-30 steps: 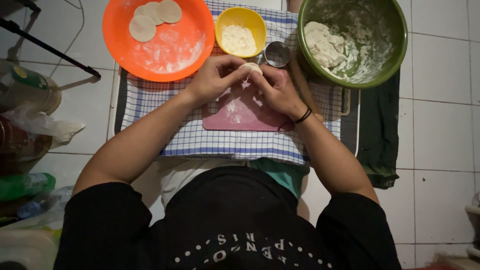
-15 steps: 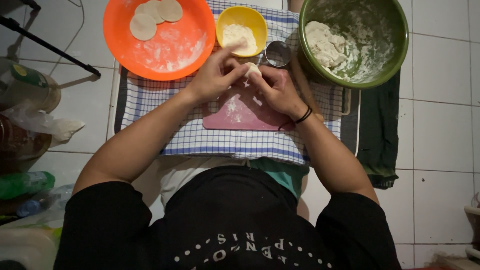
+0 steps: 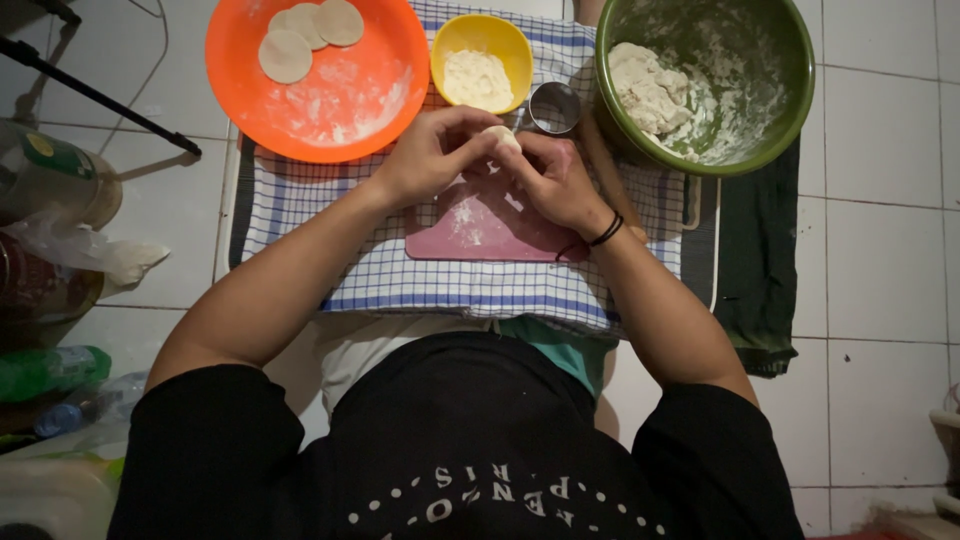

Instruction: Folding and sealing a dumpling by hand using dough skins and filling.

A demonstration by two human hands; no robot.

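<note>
Left hand (image 3: 432, 152), right hand (image 3: 549, 176) pinching dough piece (image 3: 500, 135) over pink board (image 3: 480, 225)

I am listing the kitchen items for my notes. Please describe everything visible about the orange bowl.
The orange bowl is round, wide and shallow, apparently plastic. It sits upright at the top left of the blue-checked cloth, beside the smaller yellow bowl. White flour dusts its inner surface, mostly at the right. Three flat, round dough discs lie at its far edge, overlapping. Neither hand touches it.
</note>
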